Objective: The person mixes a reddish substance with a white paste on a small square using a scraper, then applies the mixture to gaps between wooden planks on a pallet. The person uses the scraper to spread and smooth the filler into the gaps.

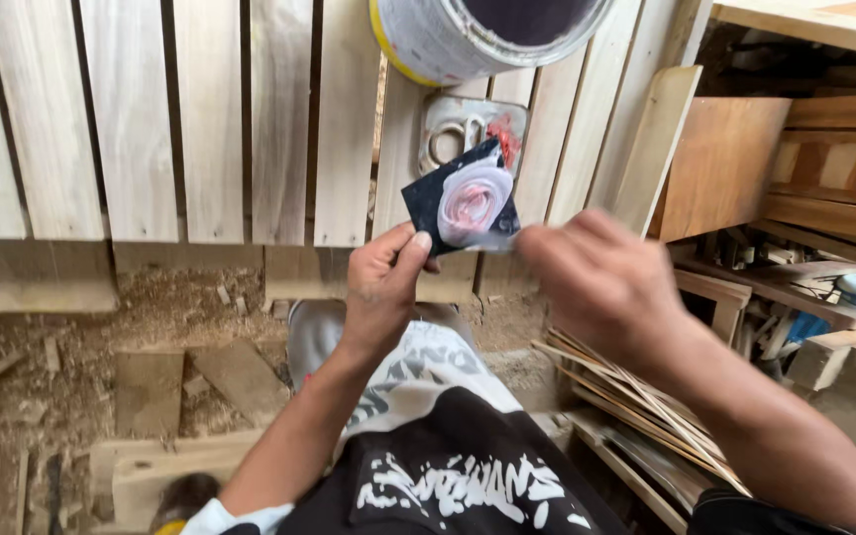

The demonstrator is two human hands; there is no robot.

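While pinched: dark card [435,198] above left grip [380,287].

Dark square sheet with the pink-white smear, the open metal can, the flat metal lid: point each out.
Dark square sheet with pink-white smear [435,198]: head view, bare dark corner.
Open metal can [438,40]: head view, grey side wall.
Flat metal lid [448,124]: head view, left rim.

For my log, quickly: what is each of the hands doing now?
Left hand: closed, holding the dark square piece.
Right hand: blurred; cannot be told.
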